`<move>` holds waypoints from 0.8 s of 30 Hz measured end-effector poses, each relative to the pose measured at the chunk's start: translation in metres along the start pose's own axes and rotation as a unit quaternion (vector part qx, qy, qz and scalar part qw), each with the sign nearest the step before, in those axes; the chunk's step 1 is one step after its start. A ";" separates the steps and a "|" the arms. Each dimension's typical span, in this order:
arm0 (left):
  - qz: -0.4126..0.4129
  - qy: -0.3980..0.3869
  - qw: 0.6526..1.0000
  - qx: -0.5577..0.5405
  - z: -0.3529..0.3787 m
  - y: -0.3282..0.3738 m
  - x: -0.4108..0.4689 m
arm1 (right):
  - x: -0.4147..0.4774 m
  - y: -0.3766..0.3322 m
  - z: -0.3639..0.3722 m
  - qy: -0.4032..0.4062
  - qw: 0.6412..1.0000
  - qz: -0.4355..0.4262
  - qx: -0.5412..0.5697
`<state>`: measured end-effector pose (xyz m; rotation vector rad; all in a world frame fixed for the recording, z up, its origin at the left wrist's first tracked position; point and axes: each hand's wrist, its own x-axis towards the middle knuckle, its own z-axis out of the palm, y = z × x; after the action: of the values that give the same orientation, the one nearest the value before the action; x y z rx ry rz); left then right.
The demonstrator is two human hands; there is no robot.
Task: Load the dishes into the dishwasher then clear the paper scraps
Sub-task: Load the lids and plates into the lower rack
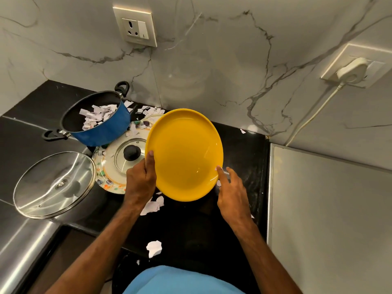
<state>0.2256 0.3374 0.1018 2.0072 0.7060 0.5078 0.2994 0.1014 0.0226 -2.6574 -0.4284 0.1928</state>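
Note:
A yellow plate [184,153] is lifted and tilted above the black counter. My left hand [141,179] grips its left rim, thumb on top. My right hand [232,192] is at the plate's lower right rim with fingers stretched out, touching the edge near a small paper scrap. A blue pot [99,128] at the back left holds torn paper scraps [95,116]. More scraps [153,205] lie under the plate and one larger scrap [154,248] lies near the counter's front edge. A patterned white plate [106,177] lies on the counter with a small glass lid [129,154] on it.
A large glass lid [54,184] rests at the left over a steel surface [23,247]. A grey appliance top [331,219] fills the right side. The marble wall behind carries a socket [135,26] and a plugged white adapter [351,71] with its cable.

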 end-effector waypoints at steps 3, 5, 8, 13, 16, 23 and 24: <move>0.013 0.003 1.000 0.003 -0.003 -0.003 -0.002 | -0.002 -0.008 0.000 -0.023 0.998 0.027 -0.046; 0.019 0.008 1.000 0.006 -0.007 -0.006 -0.003 | -0.004 -0.015 -0.001 -0.014 0.998 0.046 -0.051; 0.018 0.026 0.999 0.007 -0.015 -0.009 -0.007 | -0.011 -0.021 0.005 -0.012 0.999 0.042 -0.023; 0.021 0.023 0.999 -0.009 -0.030 -0.016 -0.020 | -0.033 -0.029 0.007 -0.016 1.000 -0.009 0.003; -0.006 -0.010 1.000 -0.027 -0.044 -0.020 -0.028 | -0.052 -0.041 0.005 0.047 0.969 0.029 0.243; -0.070 -0.136 0.984 -0.088 -0.076 -0.038 -0.050 | -0.099 -0.060 -0.007 0.072 0.869 0.172 0.459; -0.074 -0.146 0.982 -0.090 -0.078 -0.040 -0.055 | -0.107 -0.059 -0.004 0.081 0.869 0.178 0.454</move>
<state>0.1269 0.3668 0.1017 1.7952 0.5994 0.1759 0.1835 0.1149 0.0599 -1.7627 0.1963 0.2114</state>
